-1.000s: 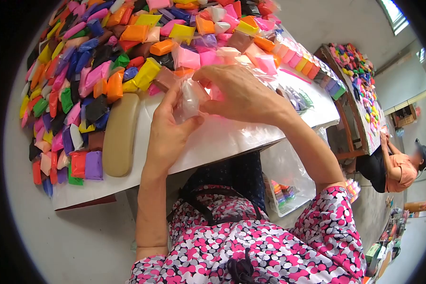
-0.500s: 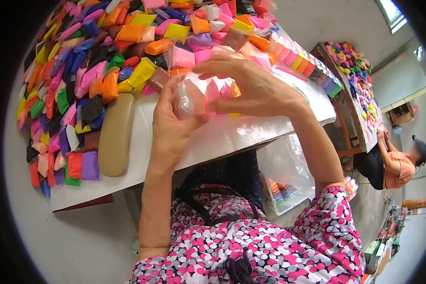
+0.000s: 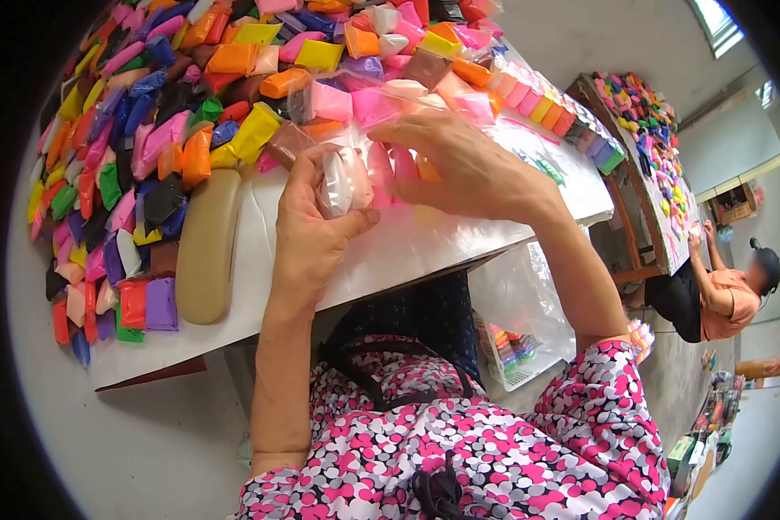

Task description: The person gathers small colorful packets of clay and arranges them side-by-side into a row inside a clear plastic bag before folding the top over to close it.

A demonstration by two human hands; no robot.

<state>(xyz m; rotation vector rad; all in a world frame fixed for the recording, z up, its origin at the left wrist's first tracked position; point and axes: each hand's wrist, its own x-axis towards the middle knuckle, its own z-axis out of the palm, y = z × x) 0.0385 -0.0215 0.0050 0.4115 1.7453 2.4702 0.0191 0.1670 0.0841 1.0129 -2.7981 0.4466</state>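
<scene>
My left hand (image 3: pixel 312 217) is closed round one end of a clear plastic bag, with a white packet (image 3: pixel 335 182) and a peach packet (image 3: pixel 357 178) at its fingers and thumb. Beside these stand pink packets (image 3: pixel 379 169) in a row, with a bit of yellow (image 3: pixel 425 166) behind them. My right hand (image 3: pixel 472 165) curves over this row from the right, fingers along the top and thumb at the lower side. Its palm hides the far end of the row. Clear film runs up behind the packets towards the pile.
A large pile of coloured packets (image 3: pixel 160 130) covers the table's left and back. A long tan object (image 3: pixel 208 247) lies at its edge. More packets line up (image 3: pixel 546 108) at right. Below the table is a white basket (image 3: pixel 529 368). A person (image 3: pixel 726 299) sits at another table.
The white and peach packets have turned a little in my left hand and show more of their sides. My right hand has moved slightly rightward and lower.
</scene>
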